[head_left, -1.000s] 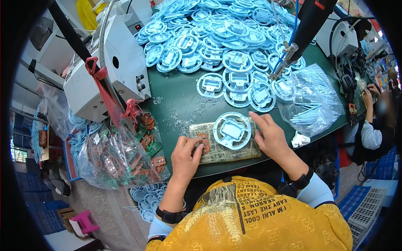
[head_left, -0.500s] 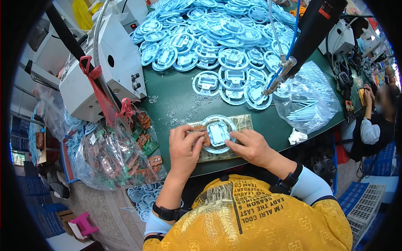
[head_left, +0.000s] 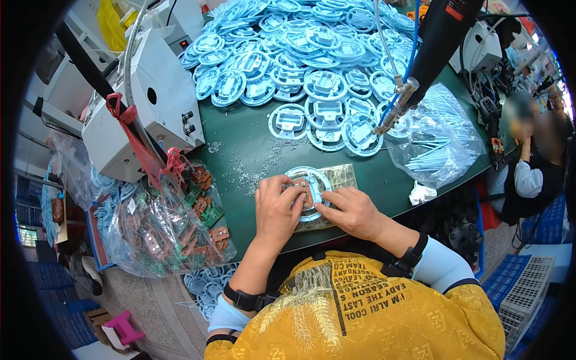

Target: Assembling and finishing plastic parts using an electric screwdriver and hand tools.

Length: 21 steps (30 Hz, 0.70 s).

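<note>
A round light-blue plastic housing (head_left: 324, 180) lies on a worn, yellowish block (head_left: 344, 175) at the near edge of the green table. My left hand (head_left: 276, 207) is closed on a small reddish-brown circuit board (head_left: 307, 187), which sits over the recess in the middle of the housing. From here I cannot tell whether the board is fully seated. My right hand (head_left: 351, 211) grips the right rim of the housing between thumb and fingers. Parts of the board and the housing's lower left are hidden behind my left fingers.
A big heap of similar housings (head_left: 324, 84) covers the far table. Loose screws (head_left: 249, 174) lie scattered left of the block. A bag of circuit boards (head_left: 168, 225) is at left, a bag of blue sticks (head_left: 435, 144) at right. An electric screwdriver (head_left: 441, 42) hangs above; a co-worker (head_left: 531, 174) sits far right.
My left hand has moved right, bringing the circuit board from beside the housing to over its central recess. The right hand stays at the housing's rim.
</note>
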### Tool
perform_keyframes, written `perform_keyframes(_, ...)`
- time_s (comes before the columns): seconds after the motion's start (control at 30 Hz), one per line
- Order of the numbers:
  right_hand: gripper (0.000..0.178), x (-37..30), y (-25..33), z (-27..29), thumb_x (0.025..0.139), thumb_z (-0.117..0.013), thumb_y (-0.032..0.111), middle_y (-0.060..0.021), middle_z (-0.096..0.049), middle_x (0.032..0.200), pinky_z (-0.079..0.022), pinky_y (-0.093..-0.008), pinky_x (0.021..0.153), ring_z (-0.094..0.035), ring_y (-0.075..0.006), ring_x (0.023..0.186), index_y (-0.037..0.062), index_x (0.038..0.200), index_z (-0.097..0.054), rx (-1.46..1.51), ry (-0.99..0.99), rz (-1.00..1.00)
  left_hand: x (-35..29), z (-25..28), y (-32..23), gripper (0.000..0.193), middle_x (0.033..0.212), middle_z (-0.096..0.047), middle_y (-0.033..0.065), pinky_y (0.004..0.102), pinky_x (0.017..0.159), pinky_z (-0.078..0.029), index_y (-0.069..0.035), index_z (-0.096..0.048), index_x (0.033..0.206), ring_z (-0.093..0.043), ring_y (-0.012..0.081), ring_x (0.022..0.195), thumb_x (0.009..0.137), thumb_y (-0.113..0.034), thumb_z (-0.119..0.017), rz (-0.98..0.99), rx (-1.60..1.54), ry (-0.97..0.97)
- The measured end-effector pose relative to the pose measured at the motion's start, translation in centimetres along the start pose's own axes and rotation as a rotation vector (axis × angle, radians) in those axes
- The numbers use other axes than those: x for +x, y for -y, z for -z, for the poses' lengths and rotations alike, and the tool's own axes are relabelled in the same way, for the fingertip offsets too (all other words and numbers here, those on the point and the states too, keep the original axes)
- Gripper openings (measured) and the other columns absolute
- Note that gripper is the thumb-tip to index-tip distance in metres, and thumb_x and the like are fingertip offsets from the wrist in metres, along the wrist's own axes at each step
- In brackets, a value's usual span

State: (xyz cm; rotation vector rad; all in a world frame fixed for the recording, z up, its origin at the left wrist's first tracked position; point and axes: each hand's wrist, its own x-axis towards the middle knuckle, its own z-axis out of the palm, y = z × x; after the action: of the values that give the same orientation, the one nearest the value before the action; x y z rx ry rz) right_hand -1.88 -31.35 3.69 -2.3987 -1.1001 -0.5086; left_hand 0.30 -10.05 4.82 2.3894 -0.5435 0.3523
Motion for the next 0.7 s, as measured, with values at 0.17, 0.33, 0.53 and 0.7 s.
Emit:
perform_keyframes(0.17, 0.027, -0.1, -0.3, 0.6, 0.078, -0.066, 0.012, -0.0074, -0.063, 0.102, -0.048, -0.0345, 0.070, -0.060, -0.0222, 0.083, 0.0071, 0.105, -0.065, -0.004, -0.020, -0.005, -0.5, -0.3, -0.1, 0.022, 0.113, -0.057, 0.0091, 0.0416, 0.089, -0.039, -0.014, -0.073, 0.099, -0.052, 0.0289, 0.103, 0.078, -0.010, -0.075, 0.010, 0.048, 0.008)
perform_keyframes(0.33, 0.017, -3.1, -6.6, 6.8, 0.075, -0.067, 0.001, -0.0173, -0.062, 0.087, -0.051, -0.0455, 0.069, -0.061, -0.0374, 0.079, 0.0014, 0.090, -0.060, -0.328, -0.191, -0.483, -1.9, 1.1, 0.3, 0.031, 0.138, -0.049, 0.0156, 0.0495, 0.105, -0.031, -0.014, -0.069, 0.110, -0.043, 0.0369, 0.130, 0.079, -0.014, -0.074, 0.045, -0.008, 0.104)
perform_keyframes(0.53, 0.006, -10.8, -15.9, 9.7, 0.084, -0.056, 0.008, -0.0127, -0.061, 0.084, -0.055, -0.0419, 0.063, -0.064, -0.0317, 0.085, 0.0038, 0.086, -0.059, -0.787, 0.261, -0.667, -0.2, 1.4, 1.9, 0.037, 0.155, -0.036, 0.0176, 0.0595, 0.115, -0.014, -0.012, -0.065, 0.113, -0.031, 0.0379, 0.144, 0.078, -0.022, -0.075, 0.015, -0.099, 0.299)
perform_keyframes(0.7, 0.007, -11.4, -16.8, 10.1, 0.084, -0.053, 0.006, -0.0134, -0.061, 0.081, -0.051, -0.0456, 0.068, -0.063, -0.0338, 0.083, 0.0060, 0.082, -0.060, -0.707, 0.243, -0.644, -0.9, 1.6, 1.7, 0.037, 0.154, -0.038, 0.0168, 0.0626, 0.114, -0.012, -0.013, -0.064, 0.113, -0.040, 0.0332, 0.140, 0.079, -0.024, -0.074, 0.047, -0.098, 0.354)
